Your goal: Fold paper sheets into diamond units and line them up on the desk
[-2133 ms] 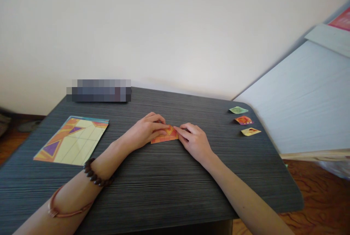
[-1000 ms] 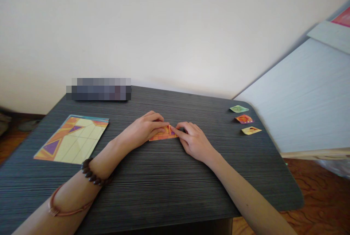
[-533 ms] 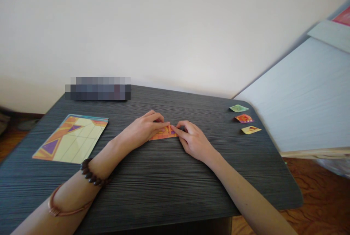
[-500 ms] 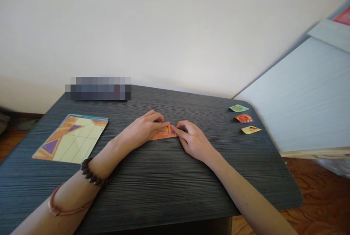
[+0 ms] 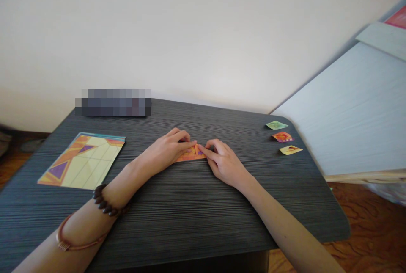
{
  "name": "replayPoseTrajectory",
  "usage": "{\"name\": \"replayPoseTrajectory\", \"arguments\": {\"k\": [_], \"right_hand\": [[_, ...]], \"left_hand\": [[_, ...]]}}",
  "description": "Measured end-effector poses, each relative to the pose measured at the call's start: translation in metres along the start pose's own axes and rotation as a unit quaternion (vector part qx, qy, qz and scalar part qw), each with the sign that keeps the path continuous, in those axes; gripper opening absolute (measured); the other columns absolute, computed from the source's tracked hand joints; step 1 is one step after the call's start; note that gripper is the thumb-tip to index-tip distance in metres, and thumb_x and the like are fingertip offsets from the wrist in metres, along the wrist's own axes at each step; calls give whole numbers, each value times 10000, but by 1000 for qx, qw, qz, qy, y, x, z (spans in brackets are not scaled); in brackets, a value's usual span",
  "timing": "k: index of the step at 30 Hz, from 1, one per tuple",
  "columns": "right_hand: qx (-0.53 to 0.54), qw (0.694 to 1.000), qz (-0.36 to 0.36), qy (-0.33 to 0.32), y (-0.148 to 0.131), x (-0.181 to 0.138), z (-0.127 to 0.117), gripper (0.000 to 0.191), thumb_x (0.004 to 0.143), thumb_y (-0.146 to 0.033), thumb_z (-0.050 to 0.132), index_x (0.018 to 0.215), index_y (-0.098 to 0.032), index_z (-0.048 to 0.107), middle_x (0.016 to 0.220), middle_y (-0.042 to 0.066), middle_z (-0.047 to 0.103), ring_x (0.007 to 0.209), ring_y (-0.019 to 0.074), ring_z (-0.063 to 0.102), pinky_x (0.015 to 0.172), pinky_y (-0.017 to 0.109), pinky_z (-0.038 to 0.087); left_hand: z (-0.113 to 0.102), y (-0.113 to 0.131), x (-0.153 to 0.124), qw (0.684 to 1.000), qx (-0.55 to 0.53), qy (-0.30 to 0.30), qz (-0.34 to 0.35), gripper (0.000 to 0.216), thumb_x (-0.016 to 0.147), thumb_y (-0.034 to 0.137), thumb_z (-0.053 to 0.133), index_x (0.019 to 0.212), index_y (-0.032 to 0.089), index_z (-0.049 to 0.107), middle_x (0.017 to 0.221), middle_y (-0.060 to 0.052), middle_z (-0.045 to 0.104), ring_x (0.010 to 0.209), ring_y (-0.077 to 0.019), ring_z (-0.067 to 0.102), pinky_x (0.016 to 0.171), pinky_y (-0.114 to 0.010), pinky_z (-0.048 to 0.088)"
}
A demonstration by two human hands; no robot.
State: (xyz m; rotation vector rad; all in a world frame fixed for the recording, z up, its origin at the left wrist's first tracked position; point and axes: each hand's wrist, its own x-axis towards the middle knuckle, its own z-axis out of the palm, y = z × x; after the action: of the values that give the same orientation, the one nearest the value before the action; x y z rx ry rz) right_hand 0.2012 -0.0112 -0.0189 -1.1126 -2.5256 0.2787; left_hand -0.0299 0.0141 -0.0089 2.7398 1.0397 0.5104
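Observation:
A small folded orange paper [image 5: 191, 155] with purple and yellow patches lies flat in the middle of the dark striped table [image 5: 177, 218]. My left hand [image 5: 166, 151] rests on its left part, fingers together and pressing down. My right hand [image 5: 222, 163] comes in from the right, its forefinger and thumb pinched on the paper's right end. Most of the paper is hidden under the fingers. My left wrist wears a dark bead bracelet and a thin copper bangle.
A stack of patterned paper sheets [image 5: 83, 161] lies at the table's left. Three small folded pieces, green [image 5: 276, 125], orange [image 5: 282, 137] and yellow [image 5: 290, 150], sit in a row near the right edge. A pale board [image 5: 355, 112] leans beside the table.
Both hands stay on the orange paper. My right fingers have shifted slightly left along the fold, and the paper looks narrower than two seconds ago.

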Motion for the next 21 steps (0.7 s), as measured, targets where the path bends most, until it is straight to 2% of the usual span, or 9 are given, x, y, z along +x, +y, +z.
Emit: {"name": "replayPoseTrajectory", "arguments": {"k": [5, 9, 12, 15, 21], "right_hand": [[8, 1000, 6, -10, -2, -1, -2, 474, 874, -147, 430, 1335, -260, 441, 1106, 101, 483, 990, 213, 484, 839, 408, 454], [6, 1000, 9, -22, -3, -2, -4, 481, 871, -154, 419, 1346, -235, 428, 1122, 108, 473, 1005, 222, 473, 854, 419, 447], [1, 1000, 11, -21, -4, -2, -3, 473, 869, -158, 416, 1339, -212, 438, 1119, 115, 472, 1002, 227, 469, 856, 425, 449], [-1, 1000, 11, -14, -5, -3, -3, 473, 863, -151, 419, 1330, -220, 448, 1113, 111, 478, 967, 221, 473, 848, 428, 457], [-21, 1000, -18, -9, -2, -4, -5, 429, 848, -135, 424, 1266, -165, 518, 1124, 120, 511, 900, 202, 488, 850, 407, 481]], "left_hand": [[0, 1, 0, 1000, 22, -13, 1, 338, 912, 194, 435, 1222, 252, 556, 1025, -66, 552, 946, -182, 475, 850, -333, 457], [-1, 5, 2, 999, 50, -22, -2, 295, 915, 199, 430, 1156, 213, 600, 1013, -74, 559, 943, -190, 472, 849, -342, 456], [0, 15, 4, 998, 61, 0, -34, 276, 929, 245, 403, 1031, 202, 656, 967, -73, 571, 917, -190, 482, 835, -342, 459], [3, 26, 7, 992, 78, 45, -89, 295, 925, 319, 413, 922, 207, 686, 895, -65, 585, 861, -188, 489, 784, -338, 463], [7, 35, 8, 981, 111, 76, -140, 268, 894, 380, 470, 899, 251, 704, 881, -55, 612, 842, -208, 495, 657, -321, 443]]}}
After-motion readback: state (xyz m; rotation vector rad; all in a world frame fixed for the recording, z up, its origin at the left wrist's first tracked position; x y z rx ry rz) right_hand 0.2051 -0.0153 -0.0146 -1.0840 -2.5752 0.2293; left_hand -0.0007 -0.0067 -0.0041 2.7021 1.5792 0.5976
